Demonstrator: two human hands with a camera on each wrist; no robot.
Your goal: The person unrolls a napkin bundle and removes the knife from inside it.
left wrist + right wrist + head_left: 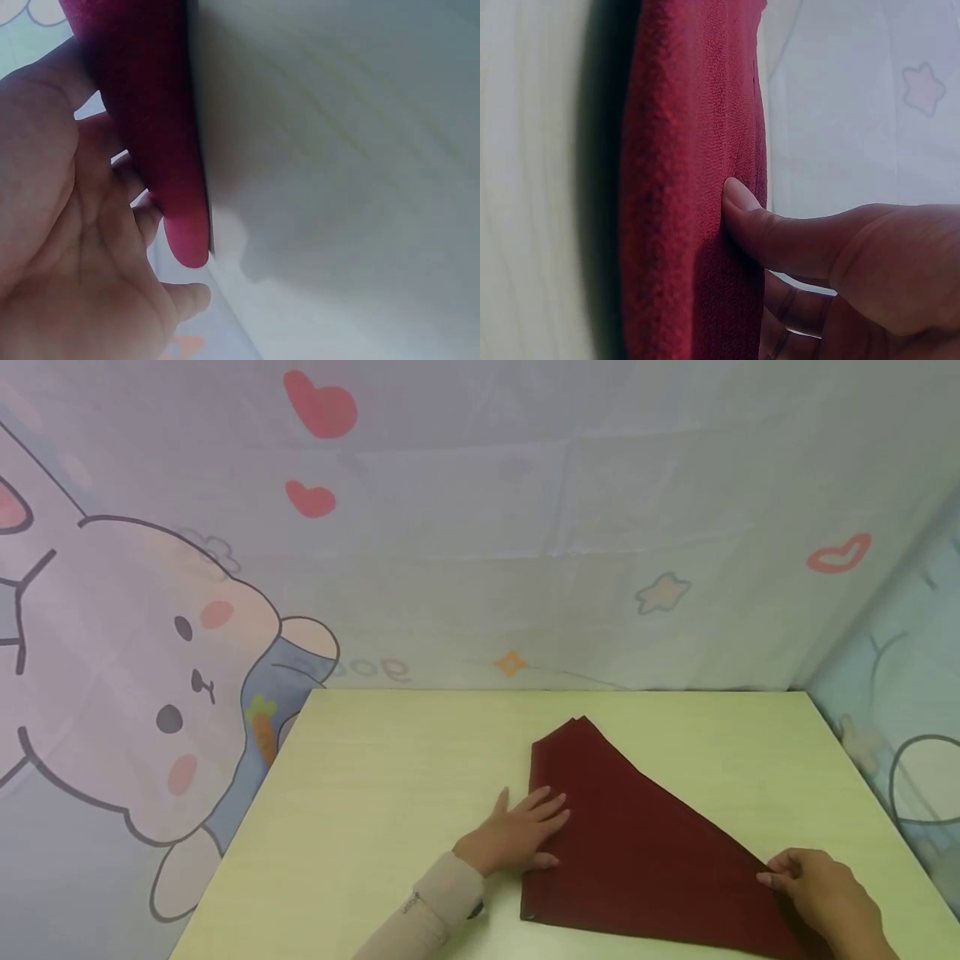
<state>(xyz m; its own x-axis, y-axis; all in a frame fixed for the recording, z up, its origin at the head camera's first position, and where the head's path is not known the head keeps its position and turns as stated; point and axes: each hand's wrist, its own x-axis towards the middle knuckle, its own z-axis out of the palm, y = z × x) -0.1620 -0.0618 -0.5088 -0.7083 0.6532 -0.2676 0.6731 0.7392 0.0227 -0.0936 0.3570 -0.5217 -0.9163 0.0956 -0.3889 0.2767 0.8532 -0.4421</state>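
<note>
Maroon cloth (645, 852) beneath left fingers (553, 804)

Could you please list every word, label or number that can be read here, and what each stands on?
"good", perhaps: blurred lettering on the backdrop, not certain.
Left sleeve: small dark script, too small to read.
Dark red cloth: none readable.

1 pale beige left sleeve (420, 927), small dark lettering (411, 903) beside its cuff (452, 883)
</note>
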